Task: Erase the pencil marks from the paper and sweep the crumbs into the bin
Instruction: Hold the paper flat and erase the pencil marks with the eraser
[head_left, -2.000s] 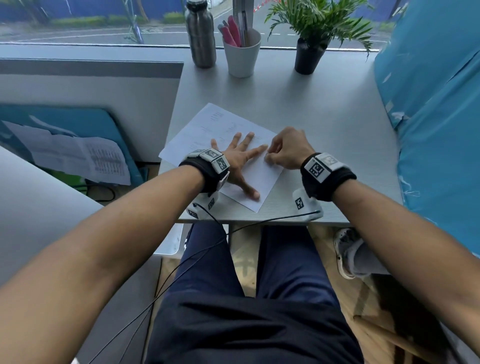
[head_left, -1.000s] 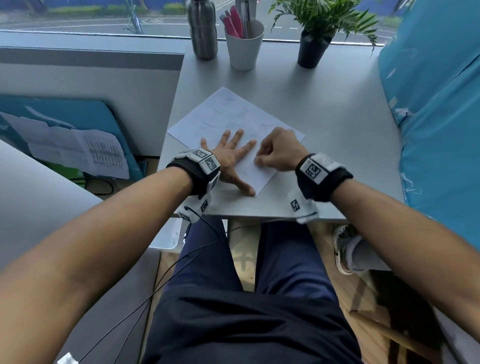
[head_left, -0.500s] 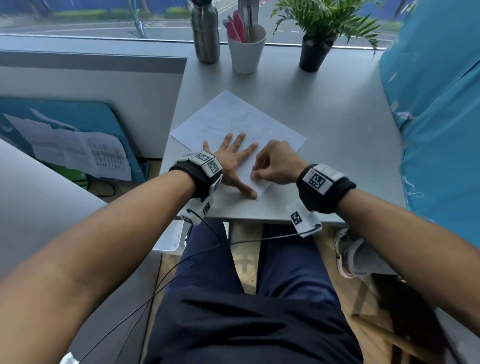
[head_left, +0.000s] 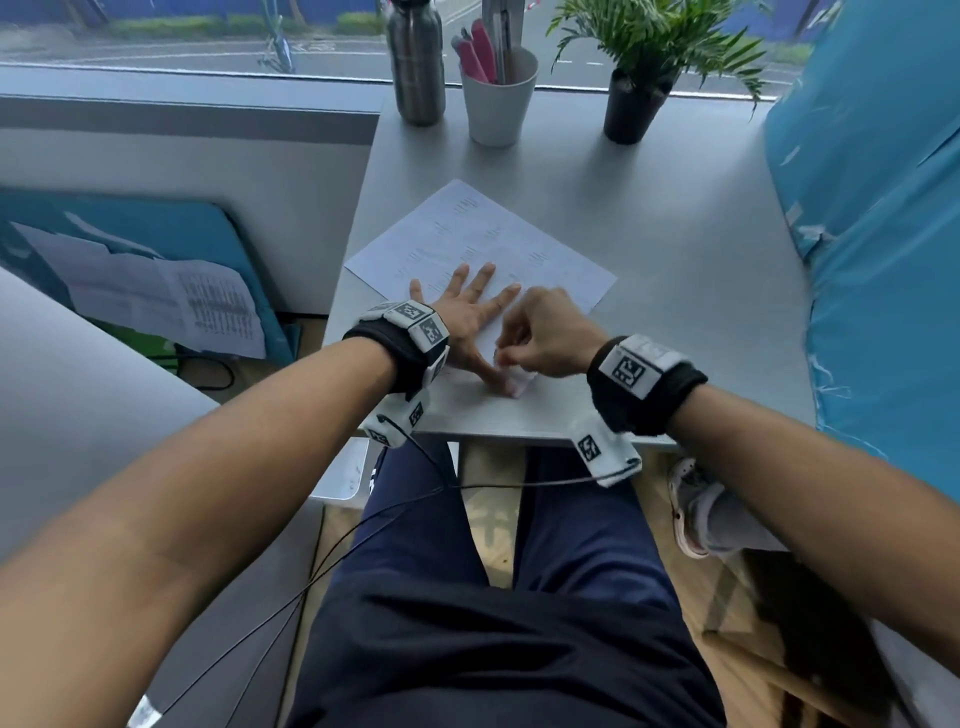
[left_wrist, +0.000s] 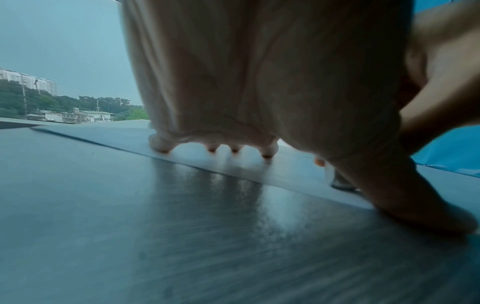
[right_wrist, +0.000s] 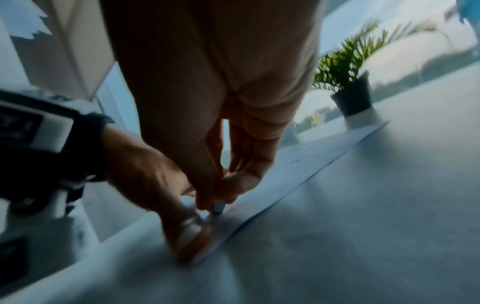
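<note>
A white sheet of paper (head_left: 483, 244) with faint pencil marks lies at an angle on the grey table (head_left: 675, 234). My left hand (head_left: 467, 312) lies flat on the near part of the sheet, fingers spread, the fingertips (left_wrist: 267, 153) pressing the paper (left_wrist: 233, 164). My right hand (head_left: 514, 353) pinches a small eraser (right_wrist: 218, 206) and holds its tip on the paper's near corner, right beside my left thumb (right_wrist: 192, 232). In the left wrist view the eraser (left_wrist: 337, 179) shows behind that thumb. I cannot make out any crumbs.
A steel bottle (head_left: 415, 62), a white cup of pens (head_left: 498, 98) and a potted plant (head_left: 636, 98) stand along the table's far edge. Blue sheeting (head_left: 883, 234) borders the right side. A white container edge (head_left: 343, 473) shows under the table's near left corner.
My right hand has moved with the eraser toward me along the sheet, down to its near corner beside my left thumb. My left hand stays flat on the paper.
</note>
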